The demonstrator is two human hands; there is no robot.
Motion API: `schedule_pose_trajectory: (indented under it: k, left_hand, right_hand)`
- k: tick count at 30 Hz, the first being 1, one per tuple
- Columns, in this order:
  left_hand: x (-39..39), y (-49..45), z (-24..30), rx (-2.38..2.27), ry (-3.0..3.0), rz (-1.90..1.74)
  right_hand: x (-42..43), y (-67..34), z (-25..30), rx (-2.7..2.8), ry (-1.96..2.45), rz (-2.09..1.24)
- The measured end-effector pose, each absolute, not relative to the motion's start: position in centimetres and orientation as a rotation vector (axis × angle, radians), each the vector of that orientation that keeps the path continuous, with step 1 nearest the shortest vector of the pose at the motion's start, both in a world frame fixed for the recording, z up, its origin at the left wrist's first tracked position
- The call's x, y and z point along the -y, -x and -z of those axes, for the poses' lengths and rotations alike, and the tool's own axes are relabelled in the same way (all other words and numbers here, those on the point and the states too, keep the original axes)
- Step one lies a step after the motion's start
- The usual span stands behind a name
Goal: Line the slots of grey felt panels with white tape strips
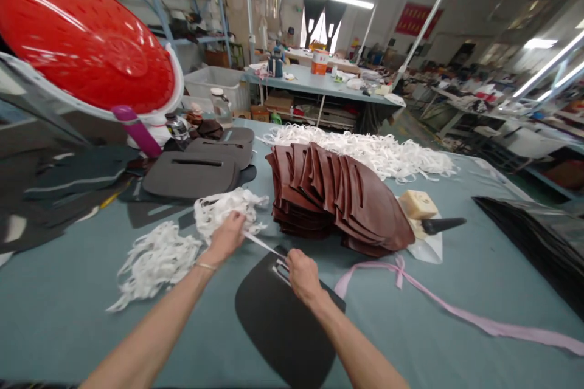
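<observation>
Between my two hands a thin white strip (262,243) is stretched. My left hand (229,232) pinches its upper left end, right beside a heap of white strips (214,209). My right hand (302,273) is closed at the other end, over a slot in a dark grey rounded panel (283,322) lying flat on the table. White also shows in the slot next to my fingers. A second pile of white strips (157,261) lies left of my left forearm. Behind my right hand stands a fanned stack of brown leather-like panels (337,194).
Dark slotted panels (191,173) are stacked at the left, near a purple bottle (137,132) and a red round tray (100,48). More white strips (374,152) cover the back. At right are a yellowish block (417,204), a black-handled tool (444,225), a pink ribbon (456,310) and black sheeting (538,243).
</observation>
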State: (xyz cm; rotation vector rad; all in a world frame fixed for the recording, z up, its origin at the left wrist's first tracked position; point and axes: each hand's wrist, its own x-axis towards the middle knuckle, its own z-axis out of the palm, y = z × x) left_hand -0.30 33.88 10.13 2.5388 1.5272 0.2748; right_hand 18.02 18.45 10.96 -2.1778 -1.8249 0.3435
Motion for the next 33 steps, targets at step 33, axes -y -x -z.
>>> schedule_pose_trajectory:
  k: [33]
  left_hand:
    - [-16.1,-0.2,-8.2,-0.878,-2.405,0.001]
  right_hand:
    - [-3.5,-17.7,-8.5,1.543,1.780,-1.021]
